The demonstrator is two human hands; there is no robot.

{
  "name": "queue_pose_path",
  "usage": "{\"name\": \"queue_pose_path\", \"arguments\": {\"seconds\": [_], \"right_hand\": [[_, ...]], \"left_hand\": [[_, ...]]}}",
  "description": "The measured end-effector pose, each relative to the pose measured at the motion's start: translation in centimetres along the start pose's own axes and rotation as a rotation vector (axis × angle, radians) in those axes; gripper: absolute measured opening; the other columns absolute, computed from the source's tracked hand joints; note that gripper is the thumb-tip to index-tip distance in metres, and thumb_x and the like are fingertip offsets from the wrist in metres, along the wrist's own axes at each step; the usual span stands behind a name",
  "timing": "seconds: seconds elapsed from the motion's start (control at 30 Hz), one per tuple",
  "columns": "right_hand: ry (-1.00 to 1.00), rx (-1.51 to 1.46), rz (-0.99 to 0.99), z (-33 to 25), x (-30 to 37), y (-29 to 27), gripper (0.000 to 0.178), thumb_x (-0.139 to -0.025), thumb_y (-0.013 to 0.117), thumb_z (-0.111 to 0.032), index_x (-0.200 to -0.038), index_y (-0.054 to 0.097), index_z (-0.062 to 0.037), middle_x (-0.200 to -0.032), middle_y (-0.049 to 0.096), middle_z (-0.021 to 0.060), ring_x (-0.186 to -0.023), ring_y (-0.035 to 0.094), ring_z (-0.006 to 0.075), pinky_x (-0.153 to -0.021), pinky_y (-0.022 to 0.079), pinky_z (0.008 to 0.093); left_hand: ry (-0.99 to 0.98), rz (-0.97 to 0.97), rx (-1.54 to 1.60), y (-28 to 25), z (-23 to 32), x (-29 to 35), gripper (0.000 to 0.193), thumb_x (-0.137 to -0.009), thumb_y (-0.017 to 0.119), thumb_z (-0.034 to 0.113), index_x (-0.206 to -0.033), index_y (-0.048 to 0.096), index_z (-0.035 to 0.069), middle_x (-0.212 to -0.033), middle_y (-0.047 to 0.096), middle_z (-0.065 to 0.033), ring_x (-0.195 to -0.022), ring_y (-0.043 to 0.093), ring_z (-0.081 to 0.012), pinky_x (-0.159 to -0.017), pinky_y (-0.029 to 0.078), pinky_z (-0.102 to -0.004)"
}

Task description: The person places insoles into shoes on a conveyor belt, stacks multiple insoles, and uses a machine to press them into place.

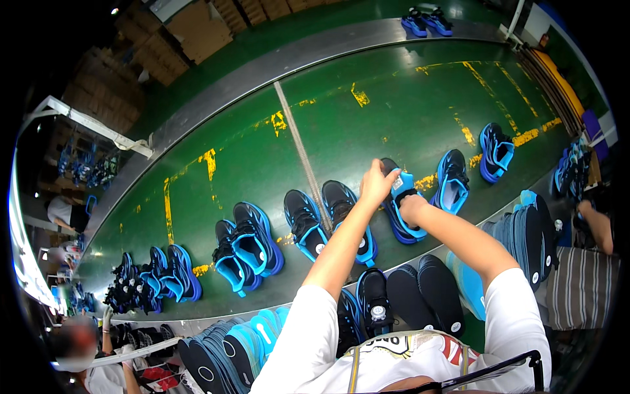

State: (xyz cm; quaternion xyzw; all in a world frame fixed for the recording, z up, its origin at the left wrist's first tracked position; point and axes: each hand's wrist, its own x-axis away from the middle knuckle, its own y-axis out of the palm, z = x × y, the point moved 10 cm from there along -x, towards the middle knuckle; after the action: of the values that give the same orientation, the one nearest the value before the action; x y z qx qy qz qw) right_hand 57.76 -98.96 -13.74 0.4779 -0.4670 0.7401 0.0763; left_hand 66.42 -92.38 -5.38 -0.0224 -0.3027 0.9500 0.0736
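Observation:
My left hand is closed at the far part of a black and blue sneaker, its thumb by the light blue tongue. My right hand reaches into the opening of the same sneaker, and its fingers are hidden inside. The sneaker rests on the green belt, its toe pointing away from me. Just left of it stands a pair of like sneakers, partly behind my left forearm. To the right are another sneaker and, farther off, one more.
More sneakers stand along the near side of the green belt. Stacks of insoles lie at the near edge, with black insoles in front of me. Cartons stand beyond. Another person's arm shows at right.

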Motion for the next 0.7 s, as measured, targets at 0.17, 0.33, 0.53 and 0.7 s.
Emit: {"name": "queue_pose_path", "arguments": {"seconds": [0.17,0.33,0.53,0.7], "right_hand": [[-0.130,-0.071,0.066,-1.1,1.6,-0.4,0.028,-0.073,0.050,-0.023,-0.090,0.061,-0.0039,-0.083,0.062,0.0111,-0.084,0.056,0.0236,-0.088,0.033,0.0340],[-0.151,-0.512,-0.018,-2.9,5.3,-1.1,0.054,-0.081,0.023,-0.037,-0.099,0.057,0.0004,-0.098,0.057,0.0172,-0.105,0.046,0.0238,-0.101,0.008,0.0388],[-0.053,-0.526,0.227,-2.5,5.1,-1.0,0.057,-0.078,0.032,-0.035,-0.112,0.041,0.0105,-0.107,0.051,0.0212,-0.108,0.044,0.0244,-0.102,0.007,0.0402],[0.071,-0.670,1.104,-1.5,16.0,-1.5,0.047,-0.071,0.051,-0.019,-0.113,0.042,-0.0002,-0.116,0.043,0.0175,-0.115,0.034,0.0276,-0.096,0.021,0.0432]], "left_hand": [[0.420,-0.029,-0.490,1.7,4.6,1.2,0.028,-0.071,0.058,0.020,-0.089,0.044,0.004,-0.074,0.053,-0.0151,-0.072,0.056,-0.0317,-0.059,0.045,-0.0398],[0.381,-0.242,-0.584,3.3,4.3,1.9,0.028,-0.068,0.059,0.019,-0.088,0.044,0.004,-0.080,0.051,-0.0140,-0.073,0.056,-0.0300,-0.061,0.047,-0.0383],[0.349,-0.406,-0.603,5.1,2.0,1.1,0.035,-0.069,0.060,0.018,-0.093,0.043,0.000,-0.096,0.048,-0.0178,-0.083,0.055,-0.0334,-0.070,0.045,-0.0408],[0.348,-0.393,-0.689,5.0,0.9,0.9,0.027,-0.074,0.052,0.016,-0.093,0.042,-0.001,-0.093,0.049,-0.0192,-0.080,0.055,-0.0358,-0.068,0.046,-0.0427]]}}
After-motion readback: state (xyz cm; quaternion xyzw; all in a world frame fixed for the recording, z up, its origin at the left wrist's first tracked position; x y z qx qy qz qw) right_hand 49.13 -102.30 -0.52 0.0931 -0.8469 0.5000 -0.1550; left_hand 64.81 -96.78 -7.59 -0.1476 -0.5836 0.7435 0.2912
